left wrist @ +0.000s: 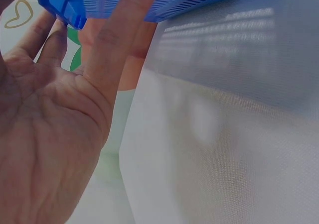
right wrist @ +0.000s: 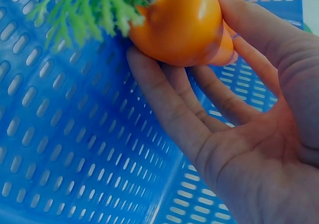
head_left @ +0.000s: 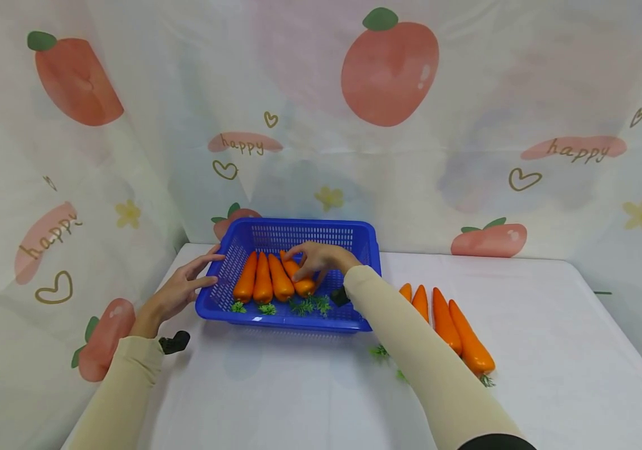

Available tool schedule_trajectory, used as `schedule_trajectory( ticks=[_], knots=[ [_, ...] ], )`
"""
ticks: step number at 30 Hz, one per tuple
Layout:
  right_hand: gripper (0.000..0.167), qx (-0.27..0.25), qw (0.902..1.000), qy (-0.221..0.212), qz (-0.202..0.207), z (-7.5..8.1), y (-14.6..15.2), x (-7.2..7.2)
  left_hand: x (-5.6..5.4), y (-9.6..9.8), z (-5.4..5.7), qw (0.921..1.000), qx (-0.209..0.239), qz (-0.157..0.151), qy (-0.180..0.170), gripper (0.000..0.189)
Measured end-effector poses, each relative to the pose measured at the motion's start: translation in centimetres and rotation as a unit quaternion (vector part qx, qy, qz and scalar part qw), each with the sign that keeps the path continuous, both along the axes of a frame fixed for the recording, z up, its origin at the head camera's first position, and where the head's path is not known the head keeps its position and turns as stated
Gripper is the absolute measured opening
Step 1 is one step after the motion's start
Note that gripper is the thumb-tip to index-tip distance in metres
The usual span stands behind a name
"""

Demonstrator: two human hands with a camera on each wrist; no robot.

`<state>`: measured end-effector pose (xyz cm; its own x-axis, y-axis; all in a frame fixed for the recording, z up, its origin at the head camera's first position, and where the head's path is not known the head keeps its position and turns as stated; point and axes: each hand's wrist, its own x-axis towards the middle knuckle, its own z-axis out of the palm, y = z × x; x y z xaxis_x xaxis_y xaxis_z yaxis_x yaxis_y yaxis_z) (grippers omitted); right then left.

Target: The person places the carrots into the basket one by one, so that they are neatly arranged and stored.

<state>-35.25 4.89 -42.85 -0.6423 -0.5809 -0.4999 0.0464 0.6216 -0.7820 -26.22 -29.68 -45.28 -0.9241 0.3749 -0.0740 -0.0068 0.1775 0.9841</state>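
Note:
A blue plastic basket [head_left: 275, 319] with slotted walls stands at the back of the white table. Several orange carrots with green tops lie side by side in it, among them a carrot [head_left: 262, 281] near the left. Inside the basket, my right hand [head_left: 326, 257] holds the rightmost carrot [right wrist: 182, 25], thumb on one side and fingers on the other; its leafy top [right wrist: 94, 10] hangs beside the slotted wall. My left hand [head_left: 177, 290] touches the basket's left rim with fingers and thumb spread and fairly straight. The left wrist view shows its palm [left wrist: 55, 119] beneath the basket edge.
Several more carrots lie on the table to the right, including one carrot [head_left: 471, 340] at the outer end; my right sleeve [head_left: 411, 350] partly covers that group. A fruit-printed cloth [head_left: 467, 81] hangs behind and at the sides of the white tabletop [head_left: 275, 387].

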Motion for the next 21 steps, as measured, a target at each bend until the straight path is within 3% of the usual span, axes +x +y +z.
schedule_trajectory(
  ticks=[8,21],
  knots=[
    [0.067,0.006,1.0000,0.005,0.005,0.2,0.0,0.2,0.0,0.0,0.1,1.0000,0.000,0.000,0.000,0.057],
    [0.071,0.056,0.9955,0.061,0.046,1.4,-0.2,1.0,0.2,0.2,0.2,1.0000,0.008,-0.001,-0.004,0.057]
  ],
)
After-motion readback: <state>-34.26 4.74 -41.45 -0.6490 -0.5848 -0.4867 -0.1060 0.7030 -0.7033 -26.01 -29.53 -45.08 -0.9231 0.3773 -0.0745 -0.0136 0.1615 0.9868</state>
